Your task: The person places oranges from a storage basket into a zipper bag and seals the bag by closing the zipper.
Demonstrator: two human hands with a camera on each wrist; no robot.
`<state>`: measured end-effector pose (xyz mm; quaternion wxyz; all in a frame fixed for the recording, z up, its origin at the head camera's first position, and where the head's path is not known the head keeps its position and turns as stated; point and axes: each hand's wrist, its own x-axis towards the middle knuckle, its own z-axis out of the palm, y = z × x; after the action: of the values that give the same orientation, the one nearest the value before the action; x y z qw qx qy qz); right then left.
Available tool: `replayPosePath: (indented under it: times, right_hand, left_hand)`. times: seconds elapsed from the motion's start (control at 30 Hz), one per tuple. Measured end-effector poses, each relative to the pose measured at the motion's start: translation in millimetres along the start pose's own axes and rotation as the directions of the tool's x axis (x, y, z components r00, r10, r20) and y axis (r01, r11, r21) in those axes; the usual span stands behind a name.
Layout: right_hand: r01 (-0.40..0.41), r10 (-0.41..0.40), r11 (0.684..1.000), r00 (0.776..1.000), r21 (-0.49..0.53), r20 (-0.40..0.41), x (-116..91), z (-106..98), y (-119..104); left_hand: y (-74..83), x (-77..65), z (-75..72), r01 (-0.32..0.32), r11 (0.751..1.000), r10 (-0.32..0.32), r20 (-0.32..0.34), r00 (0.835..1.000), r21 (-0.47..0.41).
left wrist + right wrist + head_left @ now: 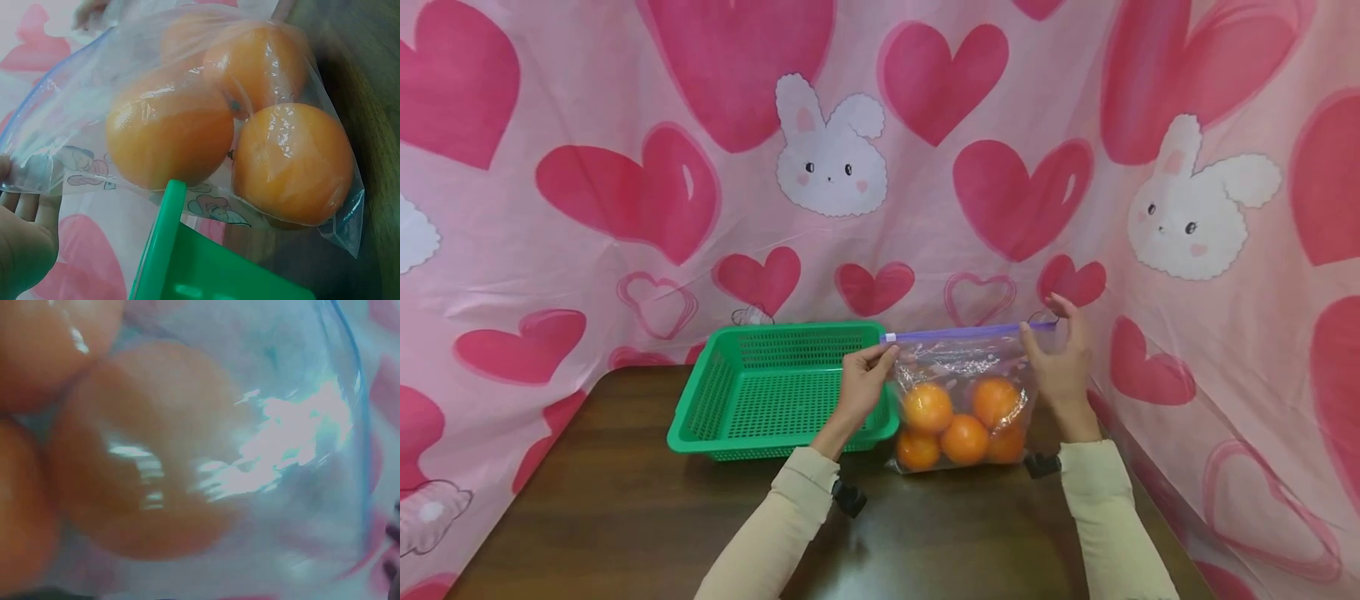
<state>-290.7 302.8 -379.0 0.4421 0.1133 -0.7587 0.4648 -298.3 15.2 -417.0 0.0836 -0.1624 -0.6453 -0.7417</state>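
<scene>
A clear zip bag [958, 354] with a purple top strip stands upright on the table, holding several oranges [965, 439]. My left hand [861, 383] pinches its upper left corner beside the white slider [891, 337]. In the left wrist view, the left fingers [47, 215] lie behind the plastic and the thumb in front. At the upper right corner is my right hand [1063, 367], thumb and fingers spread apart around the strip's end. Only dark fingertips [394, 534] show at the edge of the right wrist view, just beyond the bag's strip.
A green plastic basket [688, 404] with slatted sides stands left of the bag, its right end close behind my left hand. The brown table [625, 517] runs back to a pink curtain [925, 183] printed with hearts and rabbits, which also hangs along both sides.
</scene>
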Motion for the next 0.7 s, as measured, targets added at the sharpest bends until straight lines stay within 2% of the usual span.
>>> replayPosePath:
  times: [0.03,0.07,0.13,0.23,0.27,0.33,0.37,0.43,0.53,0.7]
  right_hand:
    - [0.111,-0.107,0.992,0.992,-0.056,0.069,2.7,2.4,-8.1]
    - [0.205,-0.189,0.974,0.969,-0.097,0.158,5.5,5.4,-16.1]
    - [0.333,-0.275,0.936,0.893,-0.111,0.357,10.9,13.6,-29.4]
    - [0.369,-0.242,0.923,0.778,-0.11,0.58,16.6,25.3,-43.9]
    - [0.356,-0.213,0.928,0.749,-0.109,0.628,18.0,28.7,-47.1]
    - [0.309,-0.154,0.945,0.712,-0.109,0.685,19.6,33.7,-50.8]
    - [0.279,-0.13,0.955,0.703,-0.102,0.7,20.2,35.3,-52.0]
    - [0.222,-0.103,0.972,0.697,-0.077,0.71,21.5,37.7,-53.6]
    - [0.169,-0.097,0.985,0.709,-0.035,0.699,23.3,38.5,-53.8]
    - [0.147,-0.124,0.989,0.723,0.025,0.679,24.1,35.8,-51.8]
  left_hand:
    - [0.3,-0.1,0.0,-0.002,1.0,0.002,-0.006,1.0,0.008]
    - [0.8,-0.1,0.1,-0.003,1.0,0.003,-0.012,1.0,0.012]
    - [2.6,-0.1,0.3,-0.007,1.0,0.007,-0.017,1.0,0.004]
    - [7.6,-0.9,1.3,-0.006,1.0,0.006,-0.008,1.0,0.007]
    - [9.8,-1.5,1.8,-0.005,1.0,0.005,-0.002,1.0,0.009]
    - [13.6,-3.4,3.0,-0.003,1.0,0.002,0.013,1.0,0.022]
    - [14.2,-4.1,3.6,-0.004,1.0,0.004,0.019,1.0,0.027]
    - [13.6,-5.5,5.0,-0.008,1.0,0.008,0.021,1.0,0.028]
    - [7.9,-6.8,6.2,-0.029,0.999,0.029,0.009,1.0,0.015]
    - [-1.3,-7.6,6.9,-0.103,0.994,0.104,0.025,0.994,-0.019]
